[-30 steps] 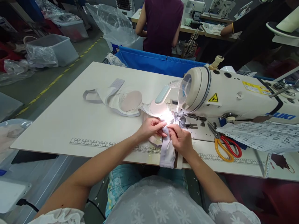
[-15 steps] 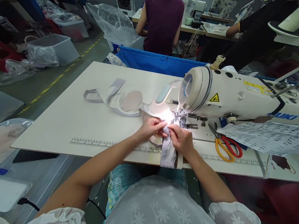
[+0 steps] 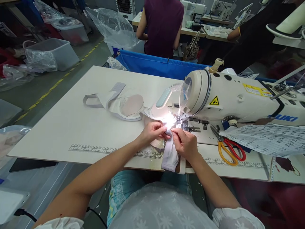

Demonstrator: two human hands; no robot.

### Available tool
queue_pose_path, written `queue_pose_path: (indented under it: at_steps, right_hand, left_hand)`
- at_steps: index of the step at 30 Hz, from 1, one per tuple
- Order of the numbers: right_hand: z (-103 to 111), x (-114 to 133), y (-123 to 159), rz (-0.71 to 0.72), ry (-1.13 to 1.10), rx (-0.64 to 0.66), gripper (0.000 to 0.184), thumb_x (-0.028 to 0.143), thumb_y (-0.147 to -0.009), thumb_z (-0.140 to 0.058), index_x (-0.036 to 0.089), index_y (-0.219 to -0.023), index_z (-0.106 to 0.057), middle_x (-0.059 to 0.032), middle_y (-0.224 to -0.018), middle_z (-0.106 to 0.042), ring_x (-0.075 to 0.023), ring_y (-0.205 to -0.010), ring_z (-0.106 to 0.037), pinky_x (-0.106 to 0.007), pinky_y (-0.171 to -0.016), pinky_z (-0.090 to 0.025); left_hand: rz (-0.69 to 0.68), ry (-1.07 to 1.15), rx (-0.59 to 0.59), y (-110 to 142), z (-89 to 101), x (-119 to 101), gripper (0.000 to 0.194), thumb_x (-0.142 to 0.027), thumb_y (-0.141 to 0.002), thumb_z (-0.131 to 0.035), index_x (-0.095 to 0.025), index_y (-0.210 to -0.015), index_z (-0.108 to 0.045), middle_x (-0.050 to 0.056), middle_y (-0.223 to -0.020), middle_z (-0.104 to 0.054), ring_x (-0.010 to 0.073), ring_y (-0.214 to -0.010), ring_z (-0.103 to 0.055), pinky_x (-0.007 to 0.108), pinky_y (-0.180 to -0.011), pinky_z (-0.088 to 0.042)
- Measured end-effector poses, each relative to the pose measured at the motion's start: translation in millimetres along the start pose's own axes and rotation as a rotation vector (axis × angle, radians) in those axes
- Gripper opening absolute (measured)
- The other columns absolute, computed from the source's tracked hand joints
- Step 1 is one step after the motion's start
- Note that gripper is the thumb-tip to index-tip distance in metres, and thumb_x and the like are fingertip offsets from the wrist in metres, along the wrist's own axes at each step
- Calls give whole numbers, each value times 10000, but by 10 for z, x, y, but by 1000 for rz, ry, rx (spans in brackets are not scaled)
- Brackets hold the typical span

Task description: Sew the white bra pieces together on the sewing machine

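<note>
A pale bra (image 3: pixel 132 106) stretches over the white table, one cup and strap lying to the left, the rest running to the sewing machine (image 3: pixel 202 92). My left hand (image 3: pixel 153 132) pinches the bra's edge just in front of the presser foot (image 3: pixel 179 119). Close beside it, my right hand (image 3: pixel 184 141) is closed on the same edge, fingertips nearly meeting the left ones. From between the hands a light band of the bra (image 3: pixel 170 156) hangs toward the table's front edge. A bright lamp washes out the cloth at the needle, so the stitching point cannot be made out.
Scissors with orange and red handles (image 3: pixel 230 151) lie right of my right hand, beside a printed paper sheet (image 3: pixel 259 138). A ruler strip (image 3: pixel 95 148) runs along the table's front. Behind the table hangs a blue cloth bin (image 3: pixel 152 63); a person in purple (image 3: pixel 163 27) is beyond.
The whole view has shifted slightly to the left. Both hands keep their grip on the bra at the machine, and the cloth shows hardly any movement.
</note>
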State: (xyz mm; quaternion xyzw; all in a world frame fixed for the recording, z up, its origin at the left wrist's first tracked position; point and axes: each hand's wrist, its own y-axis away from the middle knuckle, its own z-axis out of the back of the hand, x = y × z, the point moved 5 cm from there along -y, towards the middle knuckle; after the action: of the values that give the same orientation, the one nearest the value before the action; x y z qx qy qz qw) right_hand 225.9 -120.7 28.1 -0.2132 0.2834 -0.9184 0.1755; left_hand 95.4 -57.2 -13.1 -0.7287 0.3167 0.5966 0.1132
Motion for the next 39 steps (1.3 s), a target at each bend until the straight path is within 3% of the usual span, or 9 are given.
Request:
queue_pose_path:
  at_steps: [11, 39]
  right_hand:
    - [-12, -11, 5, -3, -20, 33, 147, 142, -875, -490, 194, -871, -628, 2, -667, -657, -120, -568, -558, -229, -566, -370]
    - [-10, -40, 15, -4, -37, 49, 159, 145, -871, -491, 200, -880, -640, -1, -678, -668, -125, -588, -577, -233, -575, -389]
  left_hand:
    - [-58, -71, -28, 46, -31, -98, 386, -481, -709, -724, -130, -667, -570, 76, -660, -720, 202, -668, -722, 280, -646, -577]
    - [-69, -94, -35, 37, -14, -74, 341, -428, -744, -706, -123, -662, -576, 68, -667, -699, 209, -698, -727, 262, -638, -573]
